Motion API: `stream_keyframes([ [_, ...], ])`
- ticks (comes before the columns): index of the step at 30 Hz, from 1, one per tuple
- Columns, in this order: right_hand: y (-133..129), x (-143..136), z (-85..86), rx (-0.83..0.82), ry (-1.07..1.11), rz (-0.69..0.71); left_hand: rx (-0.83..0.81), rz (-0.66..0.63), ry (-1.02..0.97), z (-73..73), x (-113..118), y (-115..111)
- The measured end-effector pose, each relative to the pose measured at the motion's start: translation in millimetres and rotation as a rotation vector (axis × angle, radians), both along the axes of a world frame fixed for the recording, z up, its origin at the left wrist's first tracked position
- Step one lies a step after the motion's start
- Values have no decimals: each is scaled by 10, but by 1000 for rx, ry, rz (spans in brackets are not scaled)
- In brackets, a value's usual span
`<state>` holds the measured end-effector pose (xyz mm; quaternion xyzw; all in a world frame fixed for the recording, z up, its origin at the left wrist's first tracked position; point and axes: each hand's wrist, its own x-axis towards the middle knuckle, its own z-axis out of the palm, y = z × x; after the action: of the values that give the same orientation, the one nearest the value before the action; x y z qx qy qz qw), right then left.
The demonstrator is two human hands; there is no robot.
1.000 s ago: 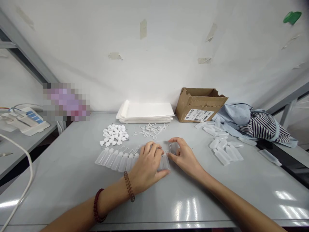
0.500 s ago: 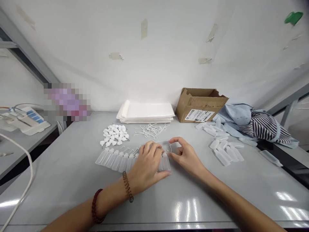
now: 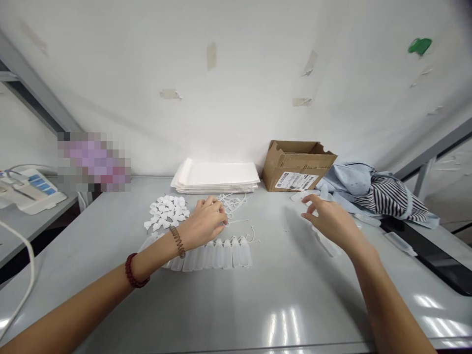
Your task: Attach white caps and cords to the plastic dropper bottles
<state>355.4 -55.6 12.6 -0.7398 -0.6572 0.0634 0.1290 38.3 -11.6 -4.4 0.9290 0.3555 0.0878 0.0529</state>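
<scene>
My left hand is over the near edge of a pile of thin white looped pieces, its fingers pinched near one loop. Below it lies a row of translucent small bottles side by side, thin white strands at their tops. A heap of small white caps sits left of this hand. My right hand hovers with thumb and fingers apart above the loose bottles on the right, partly covering them.
At the wall are a stack of white sheets and an open cardboard box. Right of them lie a blue and striped cloth and a black flat object. A white cable hangs at the left.
My left hand has moved off the bottle row, up to the looped pieces. My right hand has left the row's right end and moved right over the loose bottles.
</scene>
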Motion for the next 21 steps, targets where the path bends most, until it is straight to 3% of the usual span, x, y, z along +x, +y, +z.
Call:
stream_keyframes([
  [4,-14,281,-19,-178,-144,-66,9,-11,17,-55,54,46],
  [8,-51,468,-36,-178,-209,-98,16,-20,6,31,61,-13],
  [11,-28,502,-32,-143,-263,-131,24,12,-109,113,35,-113],
  [15,84,316,-81,-76,-342,-127,-12,44,-276,107,-19,-231],
  [21,256,-128,-337,12,-406,27,6,78,-412,8,-93,-315],
])
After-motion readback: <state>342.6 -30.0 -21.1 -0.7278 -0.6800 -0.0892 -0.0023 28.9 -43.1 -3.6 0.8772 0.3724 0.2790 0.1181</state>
